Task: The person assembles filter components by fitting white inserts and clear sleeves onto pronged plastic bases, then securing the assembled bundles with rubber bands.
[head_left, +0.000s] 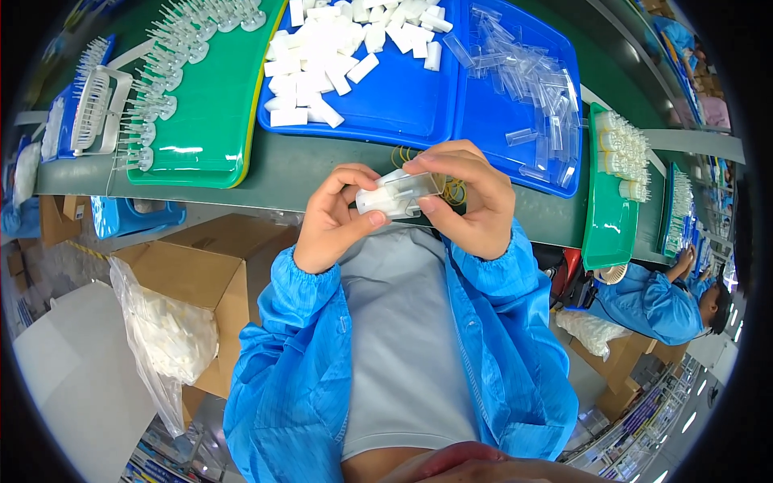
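In front of my chest, my left hand (332, 216) has its fingers wrapped round a white plastic part (377, 201) with a rounded end. Facing it, my right hand (475, 196) pinches a clear plastic sleeve (425, 185) between thumb and fingers. The sleeve meets or overlaps the white part; how far it reaches over it I cannot tell. Beyond my hands, white blocks (322, 64) are heaped in a blue tray (403, 121). Loose clear plastic pieces (535, 97) lie in a second blue tray (491, 153) to its right.
Yellow rubber bands (455, 191) lie behind my right hand. A green tray (201, 153) at left carries rows of pronged clear parts (161, 80); another green tray (605, 233) at right holds bundled white parts (620, 149). Below left stands a cardboard box (181, 270). A co-worker (660, 306) sits at right.
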Tool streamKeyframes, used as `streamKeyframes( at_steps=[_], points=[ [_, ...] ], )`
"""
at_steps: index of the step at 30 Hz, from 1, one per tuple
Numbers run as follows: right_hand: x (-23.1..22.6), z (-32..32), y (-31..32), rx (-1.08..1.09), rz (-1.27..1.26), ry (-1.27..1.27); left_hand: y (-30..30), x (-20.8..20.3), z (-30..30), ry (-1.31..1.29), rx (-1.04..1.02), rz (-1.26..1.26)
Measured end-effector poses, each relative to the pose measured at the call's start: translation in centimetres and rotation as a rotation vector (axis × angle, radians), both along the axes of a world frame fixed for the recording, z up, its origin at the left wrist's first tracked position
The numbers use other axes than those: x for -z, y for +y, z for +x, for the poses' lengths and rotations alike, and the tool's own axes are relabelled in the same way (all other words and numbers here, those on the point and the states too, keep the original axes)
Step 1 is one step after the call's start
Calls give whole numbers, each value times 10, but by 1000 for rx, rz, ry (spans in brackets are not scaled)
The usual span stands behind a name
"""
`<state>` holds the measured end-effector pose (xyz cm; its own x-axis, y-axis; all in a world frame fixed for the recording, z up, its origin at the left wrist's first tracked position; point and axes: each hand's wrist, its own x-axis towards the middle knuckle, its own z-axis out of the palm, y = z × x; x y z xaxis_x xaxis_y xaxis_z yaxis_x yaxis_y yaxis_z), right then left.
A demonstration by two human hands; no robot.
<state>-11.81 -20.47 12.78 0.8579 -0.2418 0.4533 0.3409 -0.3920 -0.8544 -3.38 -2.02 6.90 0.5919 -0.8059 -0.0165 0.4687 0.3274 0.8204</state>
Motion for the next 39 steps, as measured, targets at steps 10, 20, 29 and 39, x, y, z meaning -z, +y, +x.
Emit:
streamKeyframes(
  at_steps=[10, 20, 29, 39],
  points=[
    [-4, 3, 2, 5, -138, -74, -1, -8, -2, -212, -64, 158],
    [-16, -8, -10, -95, -29, 193, 2, -8, 0, -172, -79, 146],
    [-11, -10, -14, -83, 31, 233, 1, -4, -1, -273, -110, 112],
    [6, -16, -4, -81, 309, 225, -1, -1, -3, -289, -171, 89]
  ],
)
